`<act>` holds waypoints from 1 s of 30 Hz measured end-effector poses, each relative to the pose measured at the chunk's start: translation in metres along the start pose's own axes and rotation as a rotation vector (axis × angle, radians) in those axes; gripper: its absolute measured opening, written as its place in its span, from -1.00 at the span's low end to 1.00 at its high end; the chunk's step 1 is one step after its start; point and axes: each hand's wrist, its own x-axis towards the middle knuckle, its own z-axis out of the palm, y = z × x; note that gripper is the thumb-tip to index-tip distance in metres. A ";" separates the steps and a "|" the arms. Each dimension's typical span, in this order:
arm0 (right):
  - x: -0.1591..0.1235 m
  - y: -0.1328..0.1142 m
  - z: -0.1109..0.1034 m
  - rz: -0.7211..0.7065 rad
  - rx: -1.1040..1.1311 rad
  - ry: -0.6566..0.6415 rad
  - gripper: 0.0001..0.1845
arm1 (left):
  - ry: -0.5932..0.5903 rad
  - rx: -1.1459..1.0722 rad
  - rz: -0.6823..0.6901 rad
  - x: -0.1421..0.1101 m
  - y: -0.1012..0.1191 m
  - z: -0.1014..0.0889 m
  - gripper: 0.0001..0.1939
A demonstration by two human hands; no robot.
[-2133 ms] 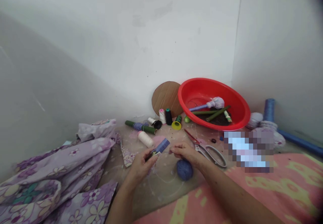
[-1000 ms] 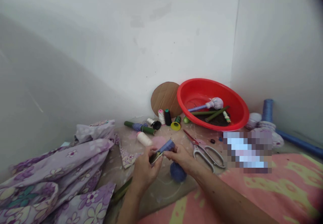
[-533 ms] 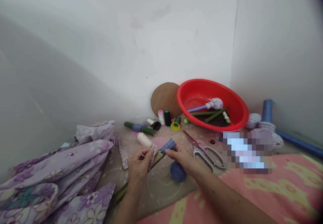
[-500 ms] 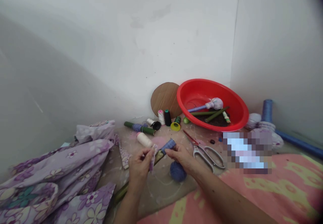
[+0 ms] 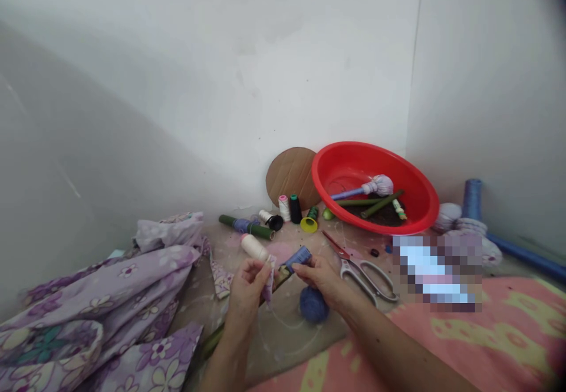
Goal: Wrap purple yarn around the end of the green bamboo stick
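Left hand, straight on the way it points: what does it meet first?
Probably the cream thread spool, just past the fingertips of the left hand. Depth is unclear from this view, so the hand might pass just beside it.

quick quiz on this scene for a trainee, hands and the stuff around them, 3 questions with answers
1. Which does the left hand pinch: A) a cream thread spool, B) a floral fabric strip, C) a black thread spool?
2. True or false: the blue yarn ball lies outside the red basin.
3. Fill in the blank: the scissors have red blades and ___ handles.

Key: 1 B; 2 true; 3 silver
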 end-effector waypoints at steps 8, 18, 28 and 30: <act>-0.003 -0.005 0.003 0.004 0.038 0.044 -0.72 | -0.086 -0.036 -0.016 0.006 -0.005 -0.003 -0.34; -0.005 -0.009 0.002 0.005 0.072 0.009 -0.78 | -0.163 -0.046 -0.006 0.006 0.003 0.015 -0.30; -0.003 -0.007 -0.001 -0.016 0.110 0.019 -0.79 | -0.081 -0.056 0.011 0.016 -0.003 0.024 -0.52; -0.003 -0.005 -0.002 -0.028 0.126 0.022 -0.80 | -0.063 -0.035 -0.018 0.017 -0.010 0.023 -0.59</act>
